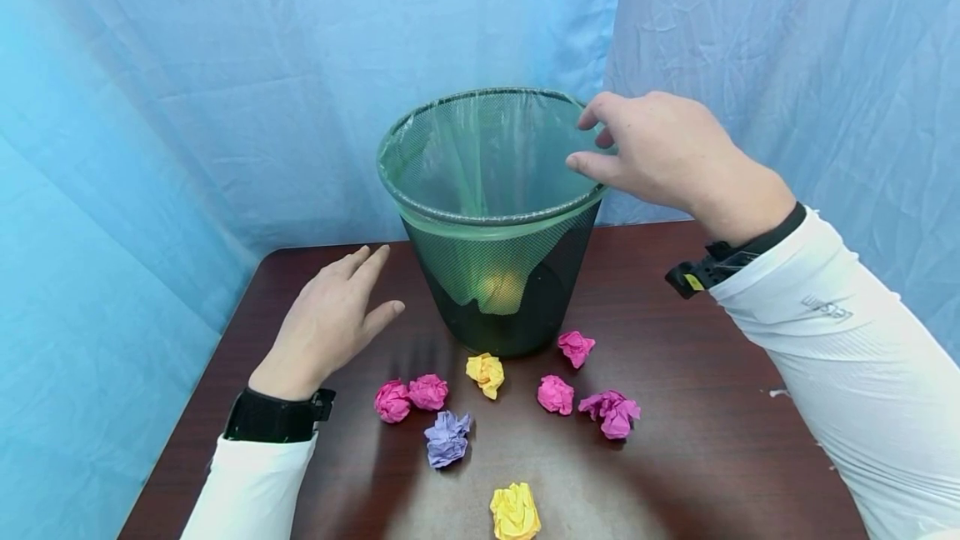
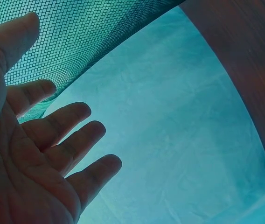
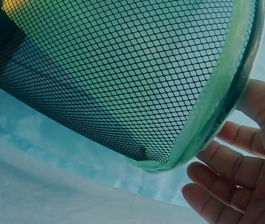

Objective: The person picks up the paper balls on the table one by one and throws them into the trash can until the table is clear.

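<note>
The right hand [image 1: 667,148], fingers loosely bent, holding nothing, is at the rim of the lined mesh wastebasket [image 1: 510,261]. The left wrist view bares the left hand's [image 2: 34,154] empty palm, fingers spread, near the basket. Only the head view shows eight crumpled paper balls [image 1: 556,395] on the table [image 1: 712,390].

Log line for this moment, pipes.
left hand: open, beside bin | right hand: open, at rim | eight crumpled papers: on table

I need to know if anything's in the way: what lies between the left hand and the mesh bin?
In the head view, only a narrow strip of bare tabletop shows between the left hand and the mesh bin.
</note>
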Demonstrator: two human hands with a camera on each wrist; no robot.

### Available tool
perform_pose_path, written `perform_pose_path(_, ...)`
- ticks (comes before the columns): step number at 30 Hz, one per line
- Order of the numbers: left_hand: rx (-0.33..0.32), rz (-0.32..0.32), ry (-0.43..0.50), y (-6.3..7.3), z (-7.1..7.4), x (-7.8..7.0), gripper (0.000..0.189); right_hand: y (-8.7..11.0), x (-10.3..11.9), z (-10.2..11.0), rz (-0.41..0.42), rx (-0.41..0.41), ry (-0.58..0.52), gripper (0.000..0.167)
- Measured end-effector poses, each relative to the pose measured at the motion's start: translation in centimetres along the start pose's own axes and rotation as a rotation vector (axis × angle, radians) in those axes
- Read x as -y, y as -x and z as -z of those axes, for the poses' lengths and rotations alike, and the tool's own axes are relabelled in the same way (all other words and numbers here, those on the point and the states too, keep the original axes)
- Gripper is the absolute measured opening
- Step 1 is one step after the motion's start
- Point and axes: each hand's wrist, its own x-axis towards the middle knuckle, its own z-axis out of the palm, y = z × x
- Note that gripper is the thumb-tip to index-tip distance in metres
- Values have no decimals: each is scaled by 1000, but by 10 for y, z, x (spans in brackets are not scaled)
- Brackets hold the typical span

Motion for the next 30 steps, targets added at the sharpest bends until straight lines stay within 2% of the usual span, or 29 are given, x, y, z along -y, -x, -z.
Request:
perform_pose_path(19, 7, 3, 25, 5, -6, 3, 76, 14, -11, 1, -37, -39, -22, 54)
perform_pose_path(30, 13, 10, 29, 6, -6, 3, 77, 24, -28, -7, -84, -61, -53, 53)
